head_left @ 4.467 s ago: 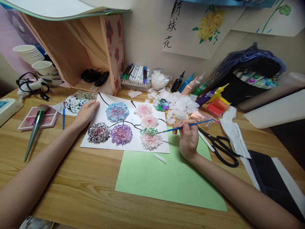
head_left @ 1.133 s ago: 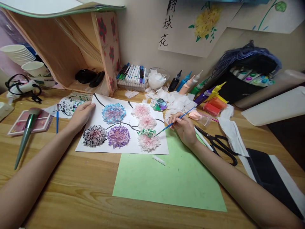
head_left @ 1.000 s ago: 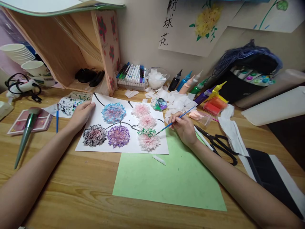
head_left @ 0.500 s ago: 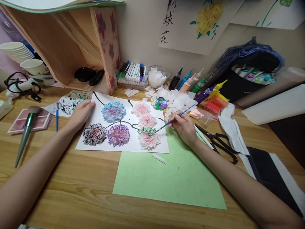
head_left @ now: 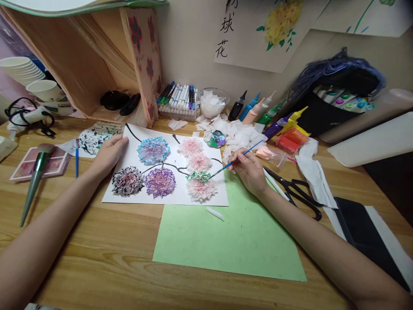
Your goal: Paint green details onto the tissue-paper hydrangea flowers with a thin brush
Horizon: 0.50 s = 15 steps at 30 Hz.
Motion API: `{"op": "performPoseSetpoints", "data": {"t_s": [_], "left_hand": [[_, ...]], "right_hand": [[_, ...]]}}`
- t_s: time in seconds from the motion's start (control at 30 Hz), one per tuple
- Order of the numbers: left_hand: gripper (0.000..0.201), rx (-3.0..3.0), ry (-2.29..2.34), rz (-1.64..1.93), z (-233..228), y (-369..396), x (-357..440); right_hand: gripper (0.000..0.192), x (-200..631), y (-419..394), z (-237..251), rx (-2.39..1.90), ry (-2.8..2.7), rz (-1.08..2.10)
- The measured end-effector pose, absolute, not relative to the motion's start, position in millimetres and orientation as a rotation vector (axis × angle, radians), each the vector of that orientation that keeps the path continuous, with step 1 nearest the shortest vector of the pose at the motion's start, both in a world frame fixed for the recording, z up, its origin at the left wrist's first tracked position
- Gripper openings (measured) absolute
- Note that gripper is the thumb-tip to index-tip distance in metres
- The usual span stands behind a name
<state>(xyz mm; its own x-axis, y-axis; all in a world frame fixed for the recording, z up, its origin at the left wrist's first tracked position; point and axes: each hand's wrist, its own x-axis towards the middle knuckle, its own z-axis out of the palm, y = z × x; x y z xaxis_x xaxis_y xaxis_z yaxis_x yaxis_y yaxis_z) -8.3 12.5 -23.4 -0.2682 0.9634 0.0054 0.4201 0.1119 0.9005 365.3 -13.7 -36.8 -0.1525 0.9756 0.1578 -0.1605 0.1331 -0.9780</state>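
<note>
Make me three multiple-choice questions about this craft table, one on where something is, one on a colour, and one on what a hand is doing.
1. Where do the scissors lie?
A. right of the green paper
B. on the white sheet
C. inside the wooden shelf

2. What colour is the handle of the brush in the right hand?
A. red
B. blue
C. yellow

3. What is the left hand doing?
A. holding a cup
B. gripping the scissors
C. resting flat on the white sheet's left edge

Answers:
1 A, the black handles lie on the wood just past the green paper's right side.
2 B, the thin handle shows blue above the fingers.
3 C, the fingers lie spread on the sheet's edge, holding nothing.
</note>
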Motion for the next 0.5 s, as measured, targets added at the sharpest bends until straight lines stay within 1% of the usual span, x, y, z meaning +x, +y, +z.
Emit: {"op": "performPoseSetpoints", "data": {"t_s": [0.37, 0.5], "left_hand": [[0.033, 1.341, 1.770, 1.107, -26.9, 14.5, -11.5], [0.036, 1.315, 1.747, 1.102, -27.1, 13.8, -12.1]], "right_hand": [[0.025, 367.8, -10.0, -38.0, -0.898, -1.216, 1.236], [0.017, 371.7, -2.8, -38.7, -0.977, -1.130, 1.038]]}}
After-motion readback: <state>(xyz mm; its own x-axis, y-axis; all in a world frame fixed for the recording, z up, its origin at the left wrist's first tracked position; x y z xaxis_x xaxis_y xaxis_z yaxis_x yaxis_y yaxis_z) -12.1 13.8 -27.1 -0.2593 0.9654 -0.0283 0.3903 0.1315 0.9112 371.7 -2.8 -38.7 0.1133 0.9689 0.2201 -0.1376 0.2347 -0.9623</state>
